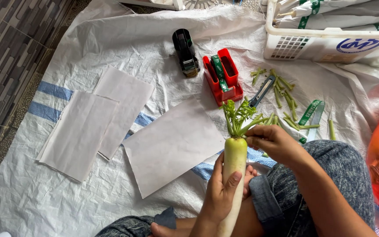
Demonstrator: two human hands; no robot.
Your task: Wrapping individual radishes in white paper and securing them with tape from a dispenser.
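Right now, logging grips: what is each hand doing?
Left hand: closed around the white radish.
Right hand: fingers pinching the radish's green stalks.

White woven sheet (110, 197) carries paper sheets (77, 134), red dispenser (223, 79), basket (312, 44)

The person's hands, the left hand (219, 193) and the right hand (273, 141), are bare, with no gloves, rings or watch, and both forearms are uncovered. Below and beside the hands are mottled blue-grey denim trousers (330, 175), the cuff (263, 196) rolled up at the leg, and one foot is bare.
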